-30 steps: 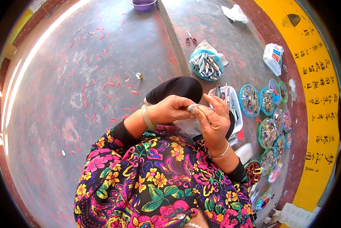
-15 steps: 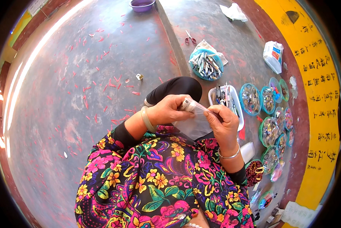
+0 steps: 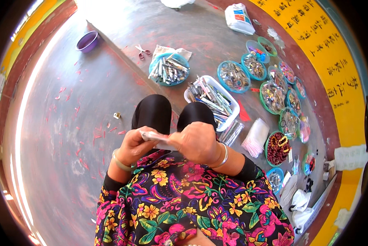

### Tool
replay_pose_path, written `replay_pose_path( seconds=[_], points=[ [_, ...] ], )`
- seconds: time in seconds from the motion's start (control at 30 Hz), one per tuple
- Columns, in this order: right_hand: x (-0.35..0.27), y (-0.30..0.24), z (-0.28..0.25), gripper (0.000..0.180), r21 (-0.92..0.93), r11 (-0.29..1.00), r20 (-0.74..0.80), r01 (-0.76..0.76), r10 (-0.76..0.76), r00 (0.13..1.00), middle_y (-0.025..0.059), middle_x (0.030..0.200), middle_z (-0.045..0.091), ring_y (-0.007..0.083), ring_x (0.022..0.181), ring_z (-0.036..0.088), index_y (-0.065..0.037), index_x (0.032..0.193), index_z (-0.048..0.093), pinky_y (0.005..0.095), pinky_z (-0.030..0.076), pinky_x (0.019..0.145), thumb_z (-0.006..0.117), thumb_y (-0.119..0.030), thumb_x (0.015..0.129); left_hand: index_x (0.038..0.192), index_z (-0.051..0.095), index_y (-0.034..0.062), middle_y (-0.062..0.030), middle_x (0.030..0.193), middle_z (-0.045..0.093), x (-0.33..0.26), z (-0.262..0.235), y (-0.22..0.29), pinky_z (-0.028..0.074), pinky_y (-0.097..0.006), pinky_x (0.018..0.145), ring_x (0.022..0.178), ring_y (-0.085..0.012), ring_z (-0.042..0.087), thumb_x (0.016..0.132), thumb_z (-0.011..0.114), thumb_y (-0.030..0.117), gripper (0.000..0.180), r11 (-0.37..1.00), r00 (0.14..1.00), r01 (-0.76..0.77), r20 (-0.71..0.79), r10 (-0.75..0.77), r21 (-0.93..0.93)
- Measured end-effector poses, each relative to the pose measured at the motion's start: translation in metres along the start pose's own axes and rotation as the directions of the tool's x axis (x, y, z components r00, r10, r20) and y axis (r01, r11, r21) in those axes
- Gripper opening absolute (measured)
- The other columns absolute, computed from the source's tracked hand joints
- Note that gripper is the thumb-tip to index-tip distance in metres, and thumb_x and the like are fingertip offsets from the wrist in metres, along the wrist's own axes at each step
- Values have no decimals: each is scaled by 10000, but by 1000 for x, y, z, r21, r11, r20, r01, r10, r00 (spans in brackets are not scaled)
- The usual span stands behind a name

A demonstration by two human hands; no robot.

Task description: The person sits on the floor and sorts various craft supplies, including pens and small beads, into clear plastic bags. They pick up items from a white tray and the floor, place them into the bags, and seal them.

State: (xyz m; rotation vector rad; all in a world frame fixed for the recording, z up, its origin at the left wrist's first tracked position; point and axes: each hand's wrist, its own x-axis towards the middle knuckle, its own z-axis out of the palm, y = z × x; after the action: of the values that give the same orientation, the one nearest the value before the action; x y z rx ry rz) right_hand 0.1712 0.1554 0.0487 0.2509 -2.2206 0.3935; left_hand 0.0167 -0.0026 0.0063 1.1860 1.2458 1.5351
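Since half a second ago both hands have closed together, left hand (image 3: 135, 144) and right hand (image 3: 196, 141) now pinching one small clear packet (image 3: 154, 137) over the knees, with the white tray (image 3: 229, 119) of metal pieces at 1 o'clock.

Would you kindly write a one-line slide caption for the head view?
Both hands, left hand and right hand, hold a small clear packet above the knees, beside round trays of small parts.

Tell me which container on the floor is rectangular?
The white tray, just beyond the knees, full of long packets. All other containers around it are round bowls.
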Motion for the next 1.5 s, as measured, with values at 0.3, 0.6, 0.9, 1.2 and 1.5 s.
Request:
replay_pose_path(
  seconds=[0.3, 0.6, 0.9, 1.2, 1.5],
  points=[
    [-1, 2, -15, 177, 68, 997, -9, 26, -25, 1000, -17, 627, 489, 111, 524, 496, -38, 905, 646, 247, 371, 464, 650, -102, 740, 925, 569, -34, -146, 941, 654, 9, 1, 3, 498, -302, 802, 900, -194, 628, 830, 566, -91, 110, 988, 997, 48, 62, -39, -150],
    [-2, 4, -23, 207, 68, 977, -4, 201, -201, 980, -26, 610, 448, 99, 525, 467, 5, 881, 635, 239, 346, 458, 637, -95, 700, 859, 586, -31, -178, 878, 669, 21, 4, 11, 531, -374, 795, 870, -288, 670, 792, 655, 22, 110, 996, 993, -76, 92, 71, 49],
    [-11, 20, -27, 218, 48, 976, -9, 213, -213, 977, -33, 611, 457, 92, 521, 457, 4, 870, 643, 232, 330, 455, 649, -102, 680, 870, 596, -50, -172, 907, 666, 34, 3, -6, 524, -408, 837, 922, -297, 657, 823, 651, 73, 142, 998, 990, -52, 126, 57, -43],
    [-20, 42, -28, 168, 12, 993, -49, 117, -117, 992, -29, 604, 433, 106, 508, 437, -45, 885, 636, 242, 335, 454, 644, -118, 734, 867, 598, -53, -180, 915, 672, 39, 3, -15, 519, -352, 807, 906, -288, 660, 804, 645, -1, 94, 972, 995, 48, 94, -27, -230],
    [-218, 209, 13, 233, -221, 439, -60, -871, 885, 461, 124, 963, 609, 306, 847, 597, -60, 980, 634, 363, 481, 770, 590, -71, 751, 824, 584, -49, -215, 893, 663, 41, 3, -15, 506, -341, 739, 844, -285, 652, 796, 643, -37, 66, 983, 994, 107, 53, -100, -151]
  ],
)
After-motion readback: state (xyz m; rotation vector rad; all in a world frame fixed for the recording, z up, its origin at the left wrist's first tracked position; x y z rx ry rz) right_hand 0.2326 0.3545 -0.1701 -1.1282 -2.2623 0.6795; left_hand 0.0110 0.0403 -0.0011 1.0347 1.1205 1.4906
